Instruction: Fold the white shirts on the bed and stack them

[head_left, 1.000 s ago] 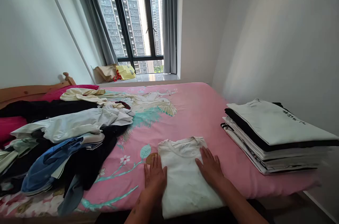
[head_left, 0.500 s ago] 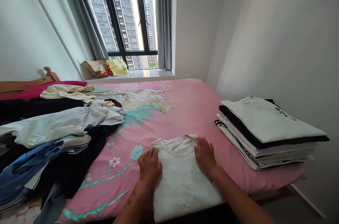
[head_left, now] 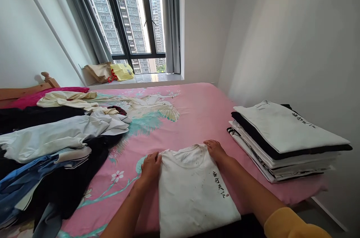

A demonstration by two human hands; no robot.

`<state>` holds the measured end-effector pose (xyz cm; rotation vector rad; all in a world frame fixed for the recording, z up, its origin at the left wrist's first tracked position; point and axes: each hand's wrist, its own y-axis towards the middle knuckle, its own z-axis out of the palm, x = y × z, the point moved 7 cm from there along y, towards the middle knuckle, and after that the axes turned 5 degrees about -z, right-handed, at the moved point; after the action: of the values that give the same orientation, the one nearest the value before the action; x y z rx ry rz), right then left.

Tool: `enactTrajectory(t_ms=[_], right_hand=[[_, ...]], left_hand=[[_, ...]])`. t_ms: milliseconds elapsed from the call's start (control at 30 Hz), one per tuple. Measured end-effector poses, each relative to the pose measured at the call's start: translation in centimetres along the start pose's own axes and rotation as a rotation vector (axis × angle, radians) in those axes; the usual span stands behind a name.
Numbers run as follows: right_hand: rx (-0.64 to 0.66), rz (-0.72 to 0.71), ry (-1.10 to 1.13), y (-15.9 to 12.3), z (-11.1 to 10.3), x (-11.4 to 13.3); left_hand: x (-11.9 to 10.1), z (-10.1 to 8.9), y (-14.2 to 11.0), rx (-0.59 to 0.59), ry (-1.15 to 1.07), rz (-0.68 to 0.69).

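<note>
A white T-shirt (head_left: pixel 191 193), folded into a rectangle, lies neckline away from me at the bed's near edge. Black characters run down its right side, and small dark specks dot the fabric. At its upper left corner, my left hand (head_left: pixel 151 166) is closed on the shoulder edge. The opposite shoulder edge is in my right hand (head_left: pixel 216 151), with the fingers bent over the cloth beside the collar. Both thumbs are mostly hidden. To the right stands a stack of folded shirts (head_left: pixel 287 129), a white printed one on top.
A loose heap of clothes (head_left: pixel 64 133) covers the left side of the pink flowered bedsheet (head_left: pixel 197 110). A brown paper bag (head_left: pixel 98 72) and a yellow bag (head_left: pixel 123 72) rest on the windowsill. The wall (head_left: pixel 281 43) rises behind the stack.
Both hands have gone from resting on the T-shirt's upper sides to its shoulder edges, slightly farther apart. The printed characters, mostly covered before by the right arm, now show. My view has shifted slightly.
</note>
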<state>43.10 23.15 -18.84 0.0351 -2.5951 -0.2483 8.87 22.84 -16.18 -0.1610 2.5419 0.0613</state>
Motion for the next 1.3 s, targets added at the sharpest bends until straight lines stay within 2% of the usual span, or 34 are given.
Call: enactTrajectory(t_ms=[133,300,400,533,567,633,700,733,767,833,900,967,1033,1133,1200,1300], right_hand=[[0.073,-0.019,0.025,1.1,0.1,0.0],[0.043,0.028,0.04,1.6,0.3,-0.2],[-0.034,0.09,0.023,1.5,0.4,-0.4],[-0.156,0.139,0.036,0.3,-0.4,0.4],[-0.179,0.134,0.045,-0.5,-0.6,1.0],[-0.208,0.074,0.044,-2.6,-0.8,2.6],[-0.175,-0.031,-0.003,-5.4,-0.3,4.4],[-0.121,-0.087,-0.038,-7.0,0.3,5.1],[-0.046,-0.135,-0.076,-8.4,1.0,5.5],[0.113,-0.164,-0.136,-11.1,2.1,5.0],[0.157,-0.098,-0.159,-13.0,1.9,2.9],[0.053,0.001,-0.127,-14.6,0.2,0.4],[-0.105,0.052,-0.014,-16.5,-1.7,-1.1],[-0.292,0.098,0.19,-20.5,-3.3,-1.0],[-0.35,0.169,0.282,-23.3,-3.2,-0.2],[-0.338,0.304,0.456,-26.2,-1.9,0.7]], left_hand=[[0.5,0.3,1.4,0.054,-0.119,-0.04],[1.5,1.2,1.7,0.064,-0.223,-0.089],[2.1,1.1,1.8,0.007,-0.242,-0.106],[1.6,0.0,0.7,-0.143,-0.235,-0.121],[0.9,-0.3,-0.2,-0.182,-0.224,-0.074],[-1.4,0.0,-2.8,-0.203,-0.143,0.145],[-3.6,1.6,-6.4,-0.119,0.027,0.409],[-4.0,2.7,-8.1,-0.052,0.127,0.491],[-3.7,3.7,-9.6,0.018,0.218,0.516],[-1.8,4.8,-11.6,0.106,0.348,0.454],[0.7,4.6,-12.7,0.127,0.394,0.356],[2.5,3.5,-13.5,0.105,0.364,0.302],[3.4,2.2,-14.7,0.065,0.265,0.291],[3.8,0.5,-17.1,0.006,0.017,0.23],[4.4,0.4,-18.7,0.016,-0.199,0.078],[5.8,1.9,-20.8,0.087,-0.549,-0.233]])
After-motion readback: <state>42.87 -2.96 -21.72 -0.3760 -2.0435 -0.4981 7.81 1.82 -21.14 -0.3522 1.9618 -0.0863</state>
